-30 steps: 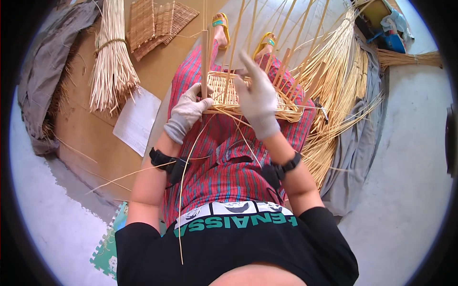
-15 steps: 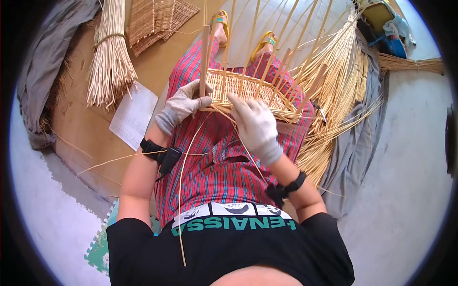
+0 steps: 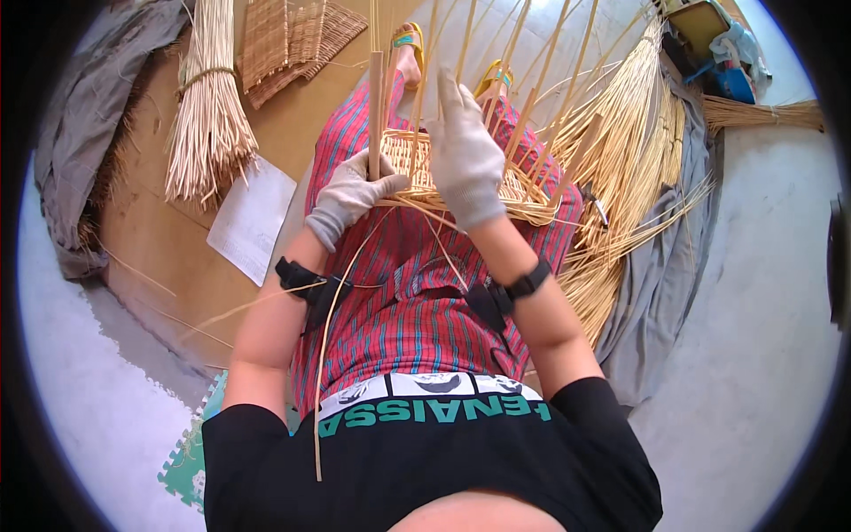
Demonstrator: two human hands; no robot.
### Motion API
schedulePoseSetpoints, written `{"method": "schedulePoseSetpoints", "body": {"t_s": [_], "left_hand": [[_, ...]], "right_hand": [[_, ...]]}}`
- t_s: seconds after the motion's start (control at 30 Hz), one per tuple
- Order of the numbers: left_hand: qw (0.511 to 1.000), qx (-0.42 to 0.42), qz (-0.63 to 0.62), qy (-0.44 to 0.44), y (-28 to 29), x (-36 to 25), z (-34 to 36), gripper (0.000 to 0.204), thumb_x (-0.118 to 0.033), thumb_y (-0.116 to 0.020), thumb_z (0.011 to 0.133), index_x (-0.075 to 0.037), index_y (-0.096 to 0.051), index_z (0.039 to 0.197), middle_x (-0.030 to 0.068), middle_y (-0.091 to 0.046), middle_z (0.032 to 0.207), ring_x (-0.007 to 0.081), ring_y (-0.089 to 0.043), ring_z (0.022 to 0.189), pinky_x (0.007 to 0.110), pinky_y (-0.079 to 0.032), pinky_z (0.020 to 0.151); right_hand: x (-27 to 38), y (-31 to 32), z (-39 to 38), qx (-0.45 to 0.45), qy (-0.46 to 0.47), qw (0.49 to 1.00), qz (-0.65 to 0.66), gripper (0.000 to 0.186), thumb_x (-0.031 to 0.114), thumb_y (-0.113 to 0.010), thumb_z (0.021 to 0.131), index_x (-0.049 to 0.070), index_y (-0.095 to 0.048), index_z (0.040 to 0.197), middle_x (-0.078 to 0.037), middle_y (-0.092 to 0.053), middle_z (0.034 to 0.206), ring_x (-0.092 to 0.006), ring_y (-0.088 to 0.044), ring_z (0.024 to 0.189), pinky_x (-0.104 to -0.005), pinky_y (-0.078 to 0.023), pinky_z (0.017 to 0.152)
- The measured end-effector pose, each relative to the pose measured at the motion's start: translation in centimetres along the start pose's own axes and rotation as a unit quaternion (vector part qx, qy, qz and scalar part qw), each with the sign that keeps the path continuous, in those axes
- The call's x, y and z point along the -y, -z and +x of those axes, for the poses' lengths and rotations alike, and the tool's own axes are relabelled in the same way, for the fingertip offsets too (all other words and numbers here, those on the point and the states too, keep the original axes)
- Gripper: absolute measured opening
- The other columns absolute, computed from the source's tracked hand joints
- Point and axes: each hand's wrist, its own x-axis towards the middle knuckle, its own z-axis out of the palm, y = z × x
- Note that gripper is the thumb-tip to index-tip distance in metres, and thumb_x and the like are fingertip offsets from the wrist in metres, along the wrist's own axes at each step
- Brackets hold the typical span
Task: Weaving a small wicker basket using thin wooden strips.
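Note:
A shallow, partly woven wicker basket (image 3: pixel 403 158) lies across my lap, with thin upright stakes rising from its edge. My gloved left hand (image 3: pixel 350 197) is closed round its near left corner, beside a flat wooden upright (image 3: pixel 376 115), thumb pressed on the rim. My gloved right hand (image 3: pixel 465 164) is raised over the middle of the near side, its fingers stretched upward along the thin stakes; the thumb is hidden. Loose weaving strands hang from the near rim; one long strand (image 3: pixel 326 355) runs down over my shirt.
A tied bundle of pale rods (image 3: pixel 208 133) and woven mats (image 3: pixel 306 44) lie at the far left, near a sheet of paper (image 3: pixel 253 217). Long loose canes (image 3: pixel 620 115) lie on grey cloth (image 3: pixel 665 293) to my right. Another bundle (image 3: pixel 762 113) sits at the far right.
My right hand has moved up from the near rim, its fingers now straightened upward among the stakes. My left hand stays at the corner, shifted slightly.

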Motion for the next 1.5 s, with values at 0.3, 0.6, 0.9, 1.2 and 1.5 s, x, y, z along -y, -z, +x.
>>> {"method": "schedulePoseSetpoints", "body": {"t_s": [0.3, 0.6, 0.9, 1.2, 1.5], "left_hand": [[0.997, -0.013, 0.079, 0.022, 0.7, 1.4, 0.8, 0.044, -0.028, -0.096, 0.076, -0.010, -0.061, 0.095, -0.0026, -0.061, 0.085, 0.0096, -0.055, 0.077, 0.029, -0.051, 0.071], [0.996, 0.066, -0.040, -0.040, 1.6, 2.3, 0.0, 0.045, -0.018, -0.092, 0.080, -0.009, -0.060, 0.111, -0.0030, -0.056, 0.090, 0.0096, -0.055, 0.082, 0.027, -0.052, 0.078], [0.986, -0.103, 0.129, -0.027, -1.0, 2.0, -0.4, 0.053, -0.022, -0.094, 0.078, -0.007, -0.056, 0.112, -0.0011, -0.059, 0.087, 0.0103, -0.059, 0.078, 0.028, -0.056, 0.074], [0.836, -0.291, 0.400, -0.238, -4.1, -2.4, -3.1, 0.098, -0.031, -0.092, 0.073, -0.015, -0.043, 0.156, 0.0150, -0.061, 0.124, 0.0326, -0.053, 0.126, 0.048, -0.036, 0.117], [0.679, -0.065, 0.650, -0.336, -6.7, -4.2, -0.3, 0.066, -0.024, -0.069, 0.096, -0.006, -0.046, 0.155, 0.0195, -0.060, 0.143, 0.0418, -0.057, 0.129, 0.052, -0.043, 0.109]], "right_hand": [[-6.3, 7.5, -11.4, 0.124, -0.174, 0.961, 0.177, 0.029, 0.005, -0.063, 0.102, 0.003, -0.068, 0.131, -0.011, -0.077, 0.116, -0.0167, -0.072, 0.111, -0.0308, -0.056, 0.097], [-1.9, 5.8, -15.4, 0.284, -0.127, 0.934, 0.178, 0.060, 0.009, -0.073, 0.096, 0.005, -0.050, 0.151, -0.013, -0.076, 0.111, -0.0205, -0.073, 0.100, -0.0328, -0.059, 0.085], [-1.3, 3.7, 1.3, 0.009, 0.030, 0.992, -0.119, 0.067, 0.004, -0.069, 0.092, 0.019, -0.048, 0.154, -0.018, -0.063, 0.137, -0.0347, -0.070, 0.108, -0.0416, -0.058, 0.091], [-12.8, 10.7, -14.9, -0.003, -0.091, 0.953, 0.288, 0.036, 0.003, -0.063, 0.101, 0.007, -0.066, 0.136, -0.007, -0.075, 0.110, -0.0163, -0.070, 0.086, -0.0346, -0.058, 0.076], [-32.4, 11.5, -36.9, -0.146, -0.657, 0.686, 0.276, 0.024, 0.015, -0.070, 0.097, 0.010, -0.070, 0.121, -0.004, -0.071, 0.090, -0.0123, -0.063, 0.065, -0.0291, -0.052, 0.058]]}}
